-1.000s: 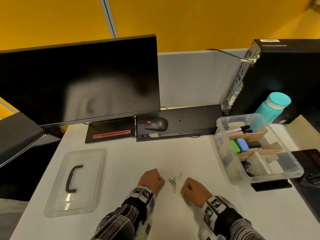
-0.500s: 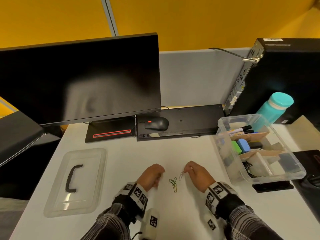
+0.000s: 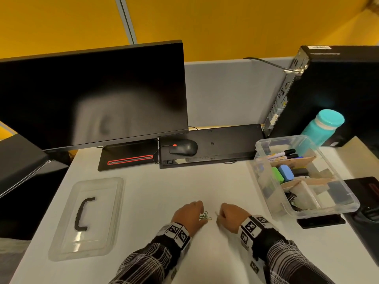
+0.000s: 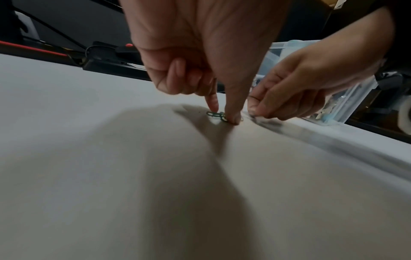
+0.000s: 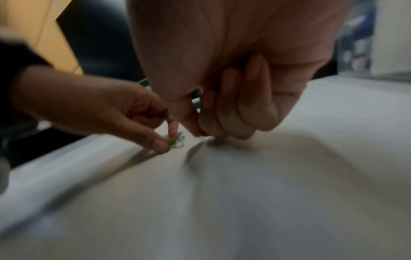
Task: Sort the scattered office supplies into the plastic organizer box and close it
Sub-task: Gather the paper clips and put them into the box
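Several green paper clips (image 3: 206, 217) lie in a clump on the white desk in front of me. My left hand (image 3: 202, 214) pinches them between thumb and index finger, as the left wrist view (image 4: 223, 113) shows with the green clips (image 4: 212, 114) under the fingertips. Just right of it, my right hand (image 3: 219, 217) has its fingers curled down to the desk on a pale paper clip (image 3: 216, 213); the right wrist view is blurred there. The clear organizer box (image 3: 264, 181) stands open at the right, with markers, erasers and binder clips inside. Its lid (image 3: 102, 201) lies flat at the left.
A monitor (image 3: 92, 95), a mouse (image 3: 183, 147) and a black keyboard (image 3: 221, 144) line the back of the desk. A PC tower (image 3: 338, 89) and a teal bottle (image 3: 324, 126) stand behind the box. A black object (image 3: 365, 193) lies right of the box.
My left hand has closed in on the green clips and now pinches them. My right hand has drawn back toward me, with the pale clip at its fingertips.
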Demonstrator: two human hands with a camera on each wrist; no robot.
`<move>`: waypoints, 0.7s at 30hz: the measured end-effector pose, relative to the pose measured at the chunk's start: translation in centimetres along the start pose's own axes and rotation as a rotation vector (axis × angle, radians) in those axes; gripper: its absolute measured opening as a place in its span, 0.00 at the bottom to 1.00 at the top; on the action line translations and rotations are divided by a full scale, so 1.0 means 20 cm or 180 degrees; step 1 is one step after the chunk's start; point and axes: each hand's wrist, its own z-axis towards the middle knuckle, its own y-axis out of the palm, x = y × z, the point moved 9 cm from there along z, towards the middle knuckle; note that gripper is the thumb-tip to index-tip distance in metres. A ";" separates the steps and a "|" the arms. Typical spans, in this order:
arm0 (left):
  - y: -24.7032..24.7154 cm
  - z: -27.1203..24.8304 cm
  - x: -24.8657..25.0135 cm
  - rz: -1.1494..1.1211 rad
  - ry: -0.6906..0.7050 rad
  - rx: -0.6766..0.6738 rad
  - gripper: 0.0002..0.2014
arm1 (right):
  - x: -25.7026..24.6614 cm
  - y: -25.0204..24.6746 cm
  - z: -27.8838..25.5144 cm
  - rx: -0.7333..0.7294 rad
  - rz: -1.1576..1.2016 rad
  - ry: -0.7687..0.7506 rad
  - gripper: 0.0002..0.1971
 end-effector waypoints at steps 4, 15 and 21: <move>0.01 0.01 0.02 0.0307 0.0071 -0.0013 0.11 | 0.00 -0.02 -0.06 -0.0166 0.2543 -0.0024 0.18; 0.06 -0.02 -0.06 -0.0142 -0.0310 -0.0552 0.11 | 0.01 -0.06 -0.06 0.0466 0.2065 -0.0143 0.13; -0.01 -0.10 -0.20 -0.0720 -0.0345 -0.0347 0.05 | -0.06 -0.05 -0.07 0.0541 0.0951 -0.0392 0.12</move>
